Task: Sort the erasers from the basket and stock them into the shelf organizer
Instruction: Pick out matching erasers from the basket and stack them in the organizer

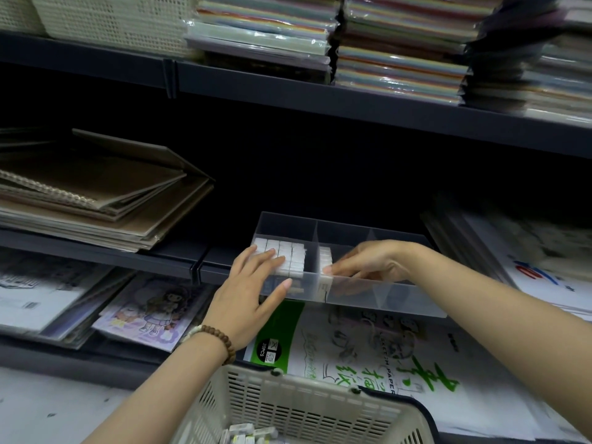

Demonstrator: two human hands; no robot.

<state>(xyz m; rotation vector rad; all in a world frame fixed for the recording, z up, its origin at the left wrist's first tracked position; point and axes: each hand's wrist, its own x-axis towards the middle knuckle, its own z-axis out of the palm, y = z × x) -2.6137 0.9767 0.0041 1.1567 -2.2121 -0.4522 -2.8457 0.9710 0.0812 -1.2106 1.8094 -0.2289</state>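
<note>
two hands work at the clear organizer (384, 298): the left hand (253, 283) lies flat on the packed erasers (290, 254) in its left compartment, the right hand (368, 264) pinches one eraser (326, 271) beside the divider (316, 241) in the next. best seat it upright and flush; more wait in the basket (288, 402).

The dark grey metal shelf (179, 262) carries three items. A stack of brown kraft-cover spiral sketchbooks (96, 193) lies at left. A clear plastic divided organizer (368, 298) sits at centre, overhanging the front edge. Plastic-wrapped white paper pads (519, 251) lie at right.
</note>
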